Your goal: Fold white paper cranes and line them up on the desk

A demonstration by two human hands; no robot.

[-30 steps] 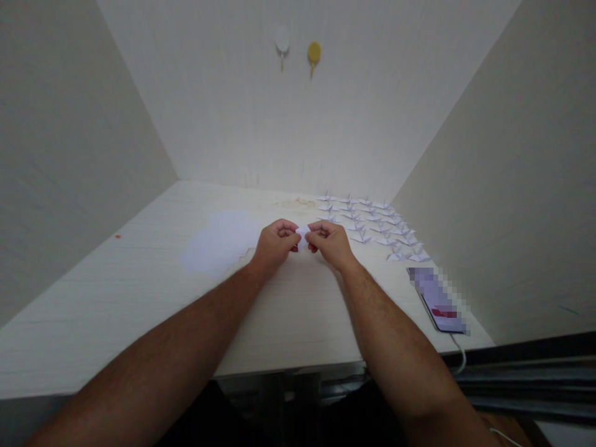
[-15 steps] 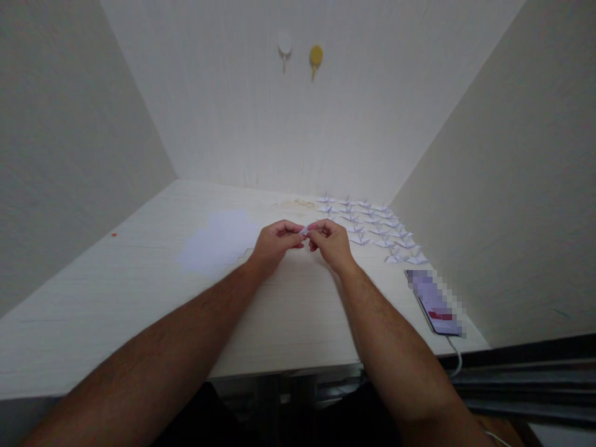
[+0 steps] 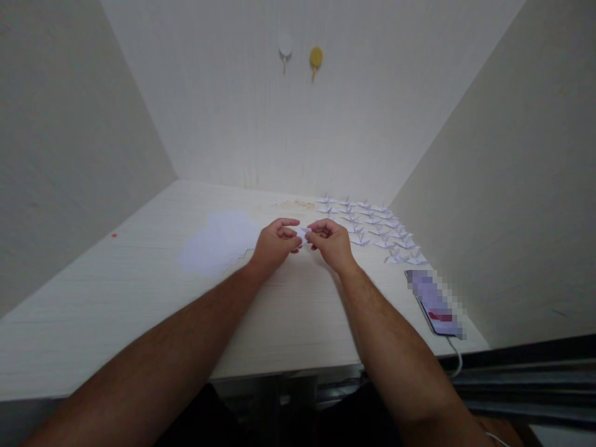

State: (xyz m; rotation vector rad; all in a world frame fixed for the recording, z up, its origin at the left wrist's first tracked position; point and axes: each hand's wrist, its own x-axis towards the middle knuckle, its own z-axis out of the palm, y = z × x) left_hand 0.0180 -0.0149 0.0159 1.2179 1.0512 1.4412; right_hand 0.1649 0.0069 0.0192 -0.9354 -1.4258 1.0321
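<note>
Between my two hands is a small folded piece of white paper (image 3: 303, 235), held above the middle of the table. My right hand (image 3: 331, 243) pinches its right side between thumb and fingers. At the left side, my left hand (image 3: 275, 242) has its thumb and curled fingers on the paper, while the index finger is lifted and stretched out over it. The exact folds are too small to make out. Beyond my right hand, several folded white paper cranes (image 3: 372, 219) stand in rows.
White paper sheets (image 3: 218, 239) lie on the pale table (image 3: 279, 323) left of my hands. A phone (image 3: 433, 301) with a cable (image 3: 459, 360) rests near the right edge. Panels rise on three sides; a white hook (image 3: 285, 46) and a yellow hook (image 3: 316, 57) hang on the back wall (image 3: 223, 93).
My left index finger has lifted away from the paper, and more of the white paper shows between the hands. The right hand stays nearly in place.
</note>
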